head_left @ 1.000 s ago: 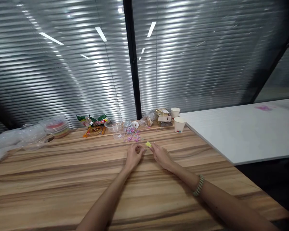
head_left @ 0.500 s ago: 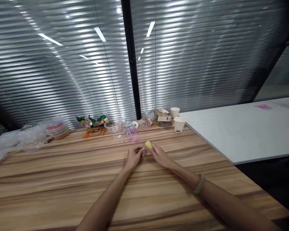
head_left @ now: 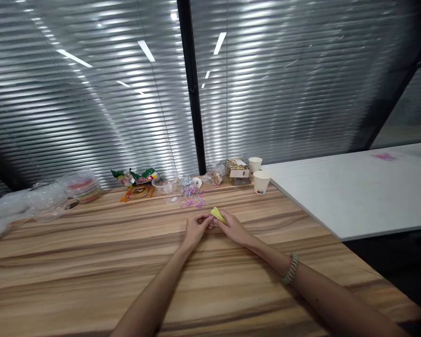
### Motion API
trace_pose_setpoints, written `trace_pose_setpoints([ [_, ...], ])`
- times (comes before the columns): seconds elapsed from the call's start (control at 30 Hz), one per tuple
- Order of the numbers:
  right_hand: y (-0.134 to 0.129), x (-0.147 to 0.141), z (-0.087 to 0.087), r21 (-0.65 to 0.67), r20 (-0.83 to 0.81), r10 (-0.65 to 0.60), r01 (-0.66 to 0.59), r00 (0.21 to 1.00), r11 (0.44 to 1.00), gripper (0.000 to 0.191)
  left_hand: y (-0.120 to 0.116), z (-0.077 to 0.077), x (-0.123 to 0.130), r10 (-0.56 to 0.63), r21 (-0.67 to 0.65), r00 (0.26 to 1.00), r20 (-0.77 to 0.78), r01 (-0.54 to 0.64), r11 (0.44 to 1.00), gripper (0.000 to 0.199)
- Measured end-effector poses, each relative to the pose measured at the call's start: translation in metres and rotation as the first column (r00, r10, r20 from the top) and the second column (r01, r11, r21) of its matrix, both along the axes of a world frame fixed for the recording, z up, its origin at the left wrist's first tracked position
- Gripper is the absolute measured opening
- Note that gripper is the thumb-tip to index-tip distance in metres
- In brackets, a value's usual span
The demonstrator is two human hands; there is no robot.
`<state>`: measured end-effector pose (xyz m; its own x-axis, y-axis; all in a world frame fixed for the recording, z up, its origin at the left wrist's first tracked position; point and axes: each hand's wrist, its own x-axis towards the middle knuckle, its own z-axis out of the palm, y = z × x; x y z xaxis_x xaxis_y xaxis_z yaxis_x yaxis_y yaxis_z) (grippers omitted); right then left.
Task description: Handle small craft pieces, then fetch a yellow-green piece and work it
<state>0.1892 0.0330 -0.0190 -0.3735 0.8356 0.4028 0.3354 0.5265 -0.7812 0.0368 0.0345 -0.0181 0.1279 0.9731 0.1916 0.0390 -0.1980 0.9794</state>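
Over the wooden table [head_left: 133,271], my left hand [head_left: 195,229] has its fingers pinched together near the table's middle. Whatever lies between them is too small to make out. My right hand [head_left: 234,230] is closed around a small yellow piece [head_left: 217,214], whose kind I cannot tell; it sticks out past the thumb and forefinger. The fingertips of both hands meet or nearly meet. Just beyond them lies a scatter of small pink and purple bits [head_left: 195,202], with more in a small clear bag [head_left: 188,188].
At the back stand two white paper cups [head_left: 261,182], a gold-topped box [head_left: 237,169], a clear bowl [head_left: 165,186] and a clear lid [head_left: 173,198]. Green snack packets [head_left: 135,177] lie left of these. Stacked clear tubs [head_left: 82,186] sit further left. A white table [head_left: 354,192] adjoins on the right.
My right hand has shifted slightly so its thumb comes closer to my left fingertips. The yellow piece has tilted and shows more of its length. My left hand stays nearly in place.
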Motion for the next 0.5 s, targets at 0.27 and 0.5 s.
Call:
trace_pose_setpoints([
  [0.27,0.005,0.000,-0.003,-0.021,-0.010,-0.160,0.160,0.987,0.987,0.017,-0.010,0.005,0.008,0.047,0.245,0.989,-0.143,-0.011,0.969,0.022],
  [0.5,0.009,0.004,-0.003,-0.058,-0.050,-0.337,0.335,0.940,0.941,0.017,-0.018,0.014,0.014,-0.208,0.008,0.978,-0.021,0.208,0.978,0.024],
])
